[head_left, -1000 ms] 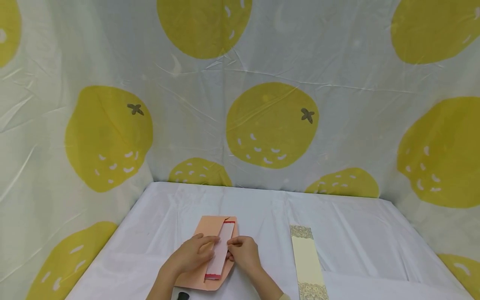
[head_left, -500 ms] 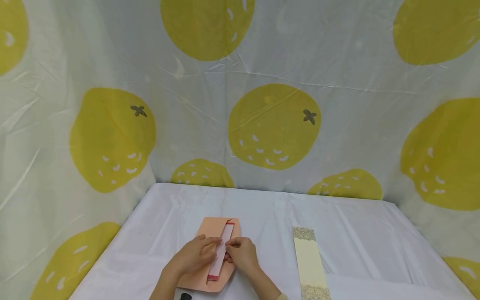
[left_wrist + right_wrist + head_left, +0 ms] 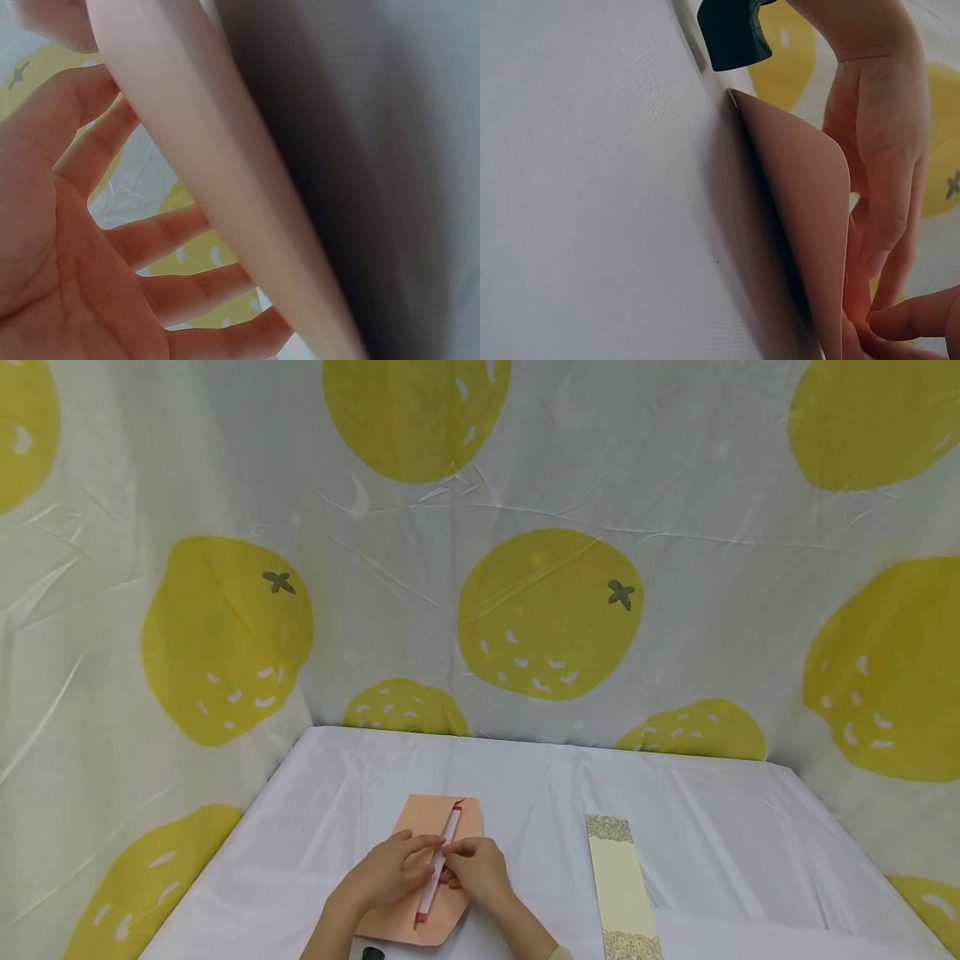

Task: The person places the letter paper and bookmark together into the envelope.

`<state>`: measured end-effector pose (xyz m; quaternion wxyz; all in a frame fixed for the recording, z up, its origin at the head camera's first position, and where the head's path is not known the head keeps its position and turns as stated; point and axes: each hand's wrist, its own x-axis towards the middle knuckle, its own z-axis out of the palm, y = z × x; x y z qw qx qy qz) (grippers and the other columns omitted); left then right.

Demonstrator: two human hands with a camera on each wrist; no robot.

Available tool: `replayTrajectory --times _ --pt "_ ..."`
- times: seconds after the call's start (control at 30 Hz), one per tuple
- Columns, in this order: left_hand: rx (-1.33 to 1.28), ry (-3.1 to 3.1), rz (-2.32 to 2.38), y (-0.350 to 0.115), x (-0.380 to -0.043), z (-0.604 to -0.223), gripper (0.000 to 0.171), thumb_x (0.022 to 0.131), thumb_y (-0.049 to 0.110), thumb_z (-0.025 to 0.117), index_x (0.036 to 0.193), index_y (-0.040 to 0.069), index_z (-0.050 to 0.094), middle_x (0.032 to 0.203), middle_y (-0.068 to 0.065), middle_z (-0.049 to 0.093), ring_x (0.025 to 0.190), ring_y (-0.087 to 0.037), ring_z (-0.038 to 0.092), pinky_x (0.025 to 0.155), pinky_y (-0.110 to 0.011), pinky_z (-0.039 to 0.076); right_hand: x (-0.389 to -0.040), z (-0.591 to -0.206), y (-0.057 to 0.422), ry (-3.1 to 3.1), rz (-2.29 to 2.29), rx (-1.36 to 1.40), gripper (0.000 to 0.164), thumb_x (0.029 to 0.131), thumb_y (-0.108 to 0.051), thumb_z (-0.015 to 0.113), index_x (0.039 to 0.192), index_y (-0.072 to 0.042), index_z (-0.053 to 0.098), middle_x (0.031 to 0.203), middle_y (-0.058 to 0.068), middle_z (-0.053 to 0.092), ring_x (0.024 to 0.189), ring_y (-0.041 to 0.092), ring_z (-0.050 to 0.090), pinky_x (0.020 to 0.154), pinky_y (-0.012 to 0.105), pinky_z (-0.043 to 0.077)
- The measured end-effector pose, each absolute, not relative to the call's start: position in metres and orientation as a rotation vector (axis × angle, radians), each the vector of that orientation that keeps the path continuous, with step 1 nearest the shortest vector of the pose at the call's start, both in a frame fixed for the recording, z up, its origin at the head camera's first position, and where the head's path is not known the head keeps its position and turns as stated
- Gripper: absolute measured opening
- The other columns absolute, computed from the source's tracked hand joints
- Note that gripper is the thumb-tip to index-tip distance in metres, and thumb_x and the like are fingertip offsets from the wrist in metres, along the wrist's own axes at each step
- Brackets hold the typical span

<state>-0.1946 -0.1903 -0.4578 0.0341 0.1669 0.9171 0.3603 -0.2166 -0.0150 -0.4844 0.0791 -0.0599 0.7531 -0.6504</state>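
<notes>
A peach envelope (image 3: 423, 814) lies on the white table, its long opening facing right. In that opening a pale card (image 3: 428, 897) with red ends shows as a narrow strip. My left hand (image 3: 386, 870) rests over the envelope's left part, fingers spread toward the card. The left wrist view shows those fingertips meeting the envelope (image 3: 202, 150) with gaps between them. My right hand (image 3: 480, 870) pinches the card's right edge between thumb and index finger. In the right wrist view the envelope's flap (image 3: 802, 165) stands tilted up off the cloth.
A cream paper strip (image 3: 621, 885) with lacy patterned ends lies to the right on the table. A small black object (image 3: 372, 953) shows at the bottom edge beside the left wrist. Curtains (image 3: 547, 610) with yellow fruit prints rise behind and at the sides.
My right hand has shifted left with the card, whose visible strip has become narrower at the envelope's opening. The left hand has stayed on the envelope; the head view has shifted slightly.
</notes>
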Motion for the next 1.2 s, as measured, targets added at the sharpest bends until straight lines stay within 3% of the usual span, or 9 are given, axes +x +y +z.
replayTrajectory --times 0.8,1.03,1.2 --pt "0.517 2.806 1.111 -0.19 -0.194 -0.459 0.036 0.093 0.022 0.062 0.129 0.015 0.064 0.134 -0.032 0.049 0.128 -0.052 0.041 0.094 -0.069 0.036 -0.217 -0.487 -0.017 2.185 -1.957 -0.228 0.012 0.087 0.003 0.06 0.092 0.009 0.069 0.076 0.01 0.068 0.064 0.016 0.067 0.057 0.027 0.055" --pt "0.544 2.819 1.1 -0.19 -0.194 -0.457 0.037 0.092 0.02 0.063 0.128 0.014 0.064 0.131 -0.03 0.051 0.121 -0.051 0.047 0.091 -0.067 0.039 -0.214 -0.482 -0.012 2.19 -1.966 -0.218 0.013 0.088 0.002 0.061 0.095 0.01 0.069 0.079 0.012 0.069 0.064 0.02 0.069 0.057 0.028 0.056" --pt "0.524 2.815 1.09 -0.19 -0.193 -0.456 0.037 0.093 0.021 0.064 0.129 0.015 0.063 0.133 -0.034 0.049 0.123 -0.054 0.045 0.091 -0.069 0.038 -0.213 -0.479 -0.004 2.191 -1.962 -0.215 0.016 0.088 0.002 0.061 0.099 0.011 0.068 0.081 0.012 0.069 0.066 0.021 0.069 0.059 0.028 0.056"
